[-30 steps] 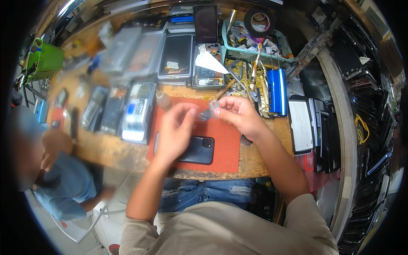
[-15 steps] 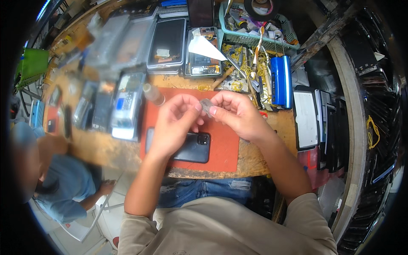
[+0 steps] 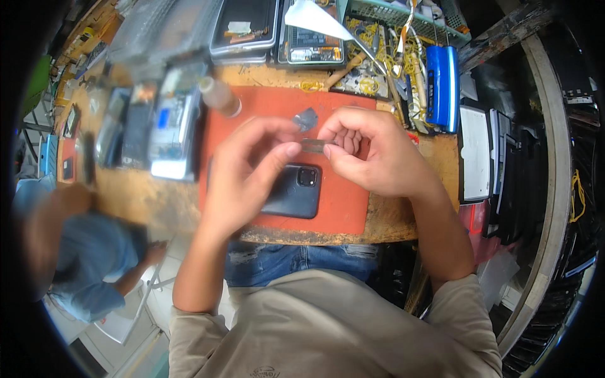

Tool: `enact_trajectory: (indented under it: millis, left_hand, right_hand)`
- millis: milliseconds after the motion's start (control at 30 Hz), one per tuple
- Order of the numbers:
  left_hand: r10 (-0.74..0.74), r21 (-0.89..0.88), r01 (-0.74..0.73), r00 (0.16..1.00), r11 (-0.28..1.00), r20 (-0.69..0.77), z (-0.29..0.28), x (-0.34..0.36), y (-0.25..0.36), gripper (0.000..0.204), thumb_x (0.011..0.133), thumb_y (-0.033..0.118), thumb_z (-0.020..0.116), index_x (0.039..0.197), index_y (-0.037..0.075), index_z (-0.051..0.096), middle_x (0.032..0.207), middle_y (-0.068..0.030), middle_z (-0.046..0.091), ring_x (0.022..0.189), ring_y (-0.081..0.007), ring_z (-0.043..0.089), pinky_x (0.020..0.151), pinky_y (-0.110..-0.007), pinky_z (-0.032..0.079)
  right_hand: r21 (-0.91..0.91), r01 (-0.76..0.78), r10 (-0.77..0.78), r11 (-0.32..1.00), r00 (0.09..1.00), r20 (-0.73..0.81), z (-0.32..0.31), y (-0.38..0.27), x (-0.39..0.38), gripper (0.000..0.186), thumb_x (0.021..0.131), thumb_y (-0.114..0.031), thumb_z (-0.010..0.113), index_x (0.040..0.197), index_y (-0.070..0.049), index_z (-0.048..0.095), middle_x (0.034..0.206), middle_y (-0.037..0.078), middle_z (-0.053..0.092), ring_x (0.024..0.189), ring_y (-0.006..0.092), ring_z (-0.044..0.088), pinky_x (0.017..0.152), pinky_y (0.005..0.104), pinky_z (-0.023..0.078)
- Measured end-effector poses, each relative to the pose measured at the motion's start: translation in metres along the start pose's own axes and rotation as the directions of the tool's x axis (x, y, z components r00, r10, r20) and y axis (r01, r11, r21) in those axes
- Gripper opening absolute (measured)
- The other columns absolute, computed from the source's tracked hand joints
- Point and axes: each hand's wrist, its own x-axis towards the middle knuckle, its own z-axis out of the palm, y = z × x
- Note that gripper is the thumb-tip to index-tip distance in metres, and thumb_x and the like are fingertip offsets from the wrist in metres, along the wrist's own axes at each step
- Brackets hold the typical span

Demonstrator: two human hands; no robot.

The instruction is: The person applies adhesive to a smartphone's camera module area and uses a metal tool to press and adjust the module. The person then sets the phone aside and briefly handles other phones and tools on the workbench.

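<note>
Strip (image 3: 313, 146) sits between the hands (image 3: 375, 151), pinched by the right one.

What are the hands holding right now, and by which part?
A small thin strip, pinched at its right end by the right hand. The left hand is by its left end; whether it touches is unclear.

mat (image 3: 350, 214) on bench (image 3: 135, 189); phone (image 3: 291, 192) on mat; tray (image 3: 244, 55) behind mat
</note>
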Motion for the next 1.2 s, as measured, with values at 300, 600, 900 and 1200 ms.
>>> enact_trajectory:
  millis: [300, 600, 900, 1200]
  left_hand:
    - [0.205, 0.391, -0.296, 0.944, 0.871, 0.258, -0.007, 0.005, -0.003, 0.009, 0.092, 0.001, 0.080, 0.099, -0.003, 0.075, 0.095, -0.0112, 0.072, 0.093, -0.0287, 0.067, 0.087, -0.039, 0.051]
    - [0.202, 0.393, -0.294, 0.944, 0.871, 0.259, -0.005, 0.000, -0.002, 0.008, 0.092, -0.002, 0.078, 0.100, -0.003, 0.076, 0.096, -0.0111, 0.074, 0.092, -0.0288, 0.068, 0.088, -0.038, 0.052]
    - [0.279, 0.484, -0.379, 0.922, 0.788, 0.268, -0.004, -0.003, 0.000, 0.009, 0.089, -0.004, 0.078, 0.097, -0.002, 0.075, 0.093, -0.0119, 0.074, 0.088, -0.0313, 0.070, 0.085, -0.039, 0.053]
    - [0.352, 0.513, -0.453, 0.891, 0.729, 0.288, -0.005, -0.001, -0.003, 0.010, 0.088, 0.002, 0.079, 0.097, 0.004, 0.076, 0.095, -0.0084, 0.074, 0.087, -0.0322, 0.069, 0.077, -0.041, 0.049]
  right_hand:
    - [-0.319, 0.242, -0.226, 0.916, 0.970, 0.087, 0.003, 0.008, -0.002, 0.008, 0.091, 0.001, 0.075, 0.099, 0.000, 0.073, 0.087, 0.008, 0.066, 0.071, 0.0204, 0.065, 0.065, 0.0338, 0.053]
    - [-0.414, 0.320, -0.298, 0.852, 0.947, 0.118, 0.002, 0.009, -0.002, 0.009, 0.089, 0.000, 0.073, 0.097, -0.001, 0.073, 0.086, 0.010, 0.065, 0.071, 0.0271, 0.065, 0.066, 0.0413, 0.051]
    - [-0.484, 0.355, -0.333, 0.800, 0.933, 0.133, 0.006, 0.009, -0.003, 0.010, 0.082, -0.001, 0.073, 0.091, -0.002, 0.068, 0.085, 0.011, 0.063, 0.080, 0.0328, 0.066, 0.071, 0.0450, 0.051]
    - [-0.500, 0.379, -0.364, 0.779, 0.922, 0.132, 0.009, 0.009, -0.004, 0.011, 0.081, -0.002, 0.073, 0.090, -0.003, 0.067, 0.085, 0.011, 0.061, 0.081, 0.0346, 0.065, 0.071, 0.0473, 0.050]
